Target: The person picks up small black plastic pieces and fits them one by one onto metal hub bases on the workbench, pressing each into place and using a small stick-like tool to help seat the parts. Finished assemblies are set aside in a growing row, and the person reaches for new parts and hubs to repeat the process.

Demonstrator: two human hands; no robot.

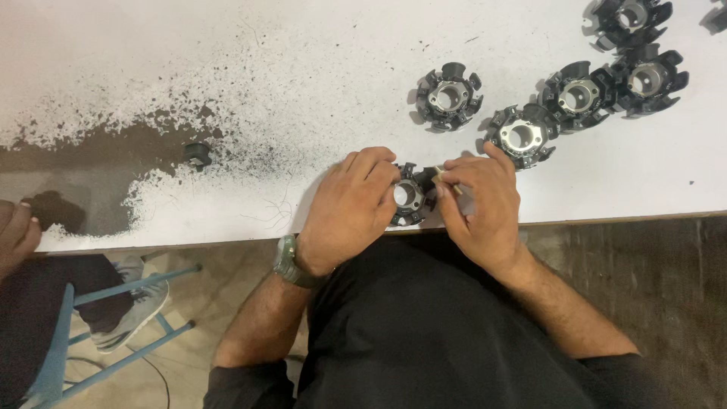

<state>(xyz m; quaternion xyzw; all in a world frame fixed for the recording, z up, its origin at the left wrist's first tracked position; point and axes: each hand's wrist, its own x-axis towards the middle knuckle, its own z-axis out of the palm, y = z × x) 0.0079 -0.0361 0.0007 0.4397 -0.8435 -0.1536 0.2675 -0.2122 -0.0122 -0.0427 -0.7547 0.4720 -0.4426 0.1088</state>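
left hand (350, 208) grasped black stator core (410, 198) at desk (227, 220) edge; right hand (481, 204) pinched small pale strip (445, 179) against it; five similar cores (449, 96) lay beyond, apparently handled.

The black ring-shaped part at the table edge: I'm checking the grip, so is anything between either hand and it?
Nothing visible. The left hand lies directly on the black ring-shaped part, and the right hand touches its right side, pinching a small pale piece against it.
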